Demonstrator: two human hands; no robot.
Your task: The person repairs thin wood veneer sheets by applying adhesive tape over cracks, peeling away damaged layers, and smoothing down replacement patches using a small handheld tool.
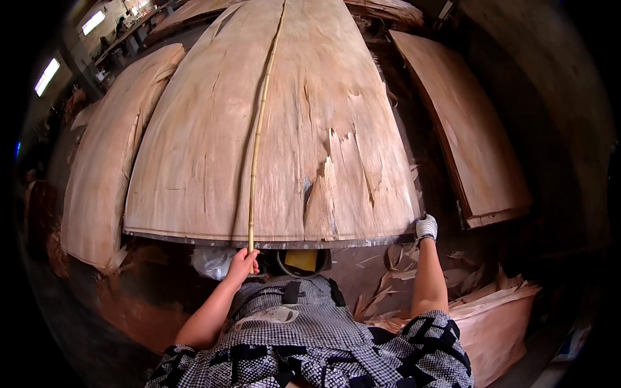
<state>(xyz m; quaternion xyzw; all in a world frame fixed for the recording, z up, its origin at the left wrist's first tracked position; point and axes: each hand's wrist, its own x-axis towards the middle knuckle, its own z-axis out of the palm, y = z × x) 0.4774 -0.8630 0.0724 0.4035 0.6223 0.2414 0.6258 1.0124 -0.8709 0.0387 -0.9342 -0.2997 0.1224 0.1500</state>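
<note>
Bamboo pole (pixel 257 132) is lying on the veneer sheet (pixel 187 149), pointing at 12 o'clock — left hand (pixel 242 264) is gripping its near end around 7. Gloved right hand (pixel 426 227) is sitting at the sheet's corner around 3:30 — can't tell if it's gripping.

Wood sheet (pixel 194 161): matt, splintered at tear; stick (pixel 258 132): jointed bamboo, faintly glossy; glove (pixel 426 227): matt cloth.

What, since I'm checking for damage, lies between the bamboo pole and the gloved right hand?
In the head view, wood veneer with a torn, splintered patch lies between the bamboo pole and gloved right hand.
</note>
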